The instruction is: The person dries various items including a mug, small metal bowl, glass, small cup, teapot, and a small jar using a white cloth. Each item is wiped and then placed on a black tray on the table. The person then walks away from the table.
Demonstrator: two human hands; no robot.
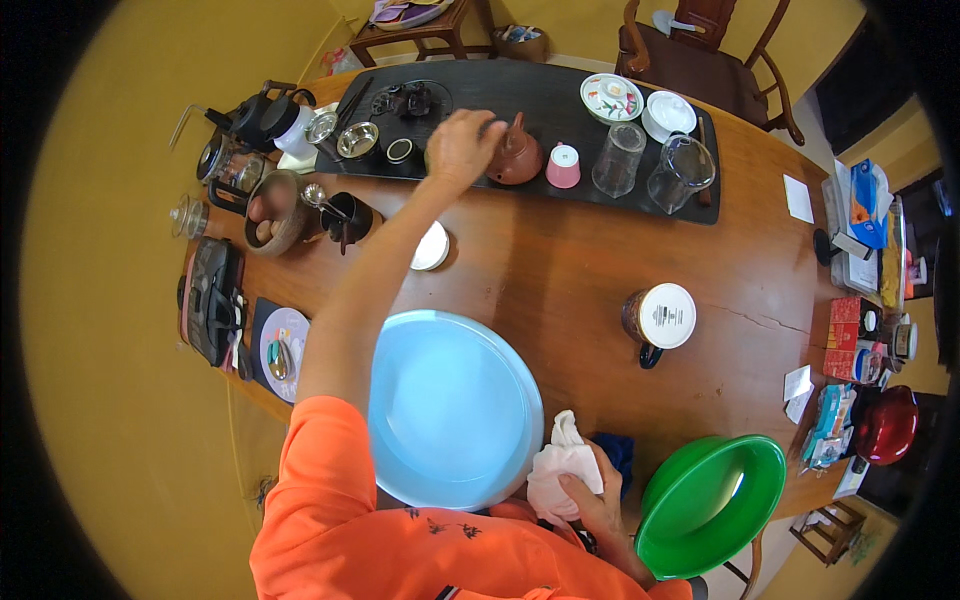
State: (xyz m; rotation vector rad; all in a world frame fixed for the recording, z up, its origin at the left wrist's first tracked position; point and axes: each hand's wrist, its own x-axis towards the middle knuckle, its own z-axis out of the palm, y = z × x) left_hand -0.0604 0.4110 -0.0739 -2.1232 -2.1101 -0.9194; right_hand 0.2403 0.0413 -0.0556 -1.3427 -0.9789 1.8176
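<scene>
My left hand (463, 150) reaches across the table to the dark tea tray (560, 88). Its fingers are curled at the left side of a reddish-brown clay teapot (516, 158), seemingly gripping it; the fingertips are partly hidden. Beside the teapot are a pink cup (564, 168), turned bottom up, and two clear glasses, one glass (619, 160) nearer the cup. Close to my body, my right hand (596, 497) is closed round a bunched white cloth (562, 478). Left of that cloth stands a light blue basin (450, 405); to the right is a green basin (712, 500).
An upside-down mug (667, 316) stands mid-table, and a round white piece (430, 247) lies near my left forearm. Two lidded white bowls, one floral bowl (611, 97), sit on the tray's right end. Kettles and a brown bowl (275, 212) crowd the left; boxes (850, 335) line the right edge.
</scene>
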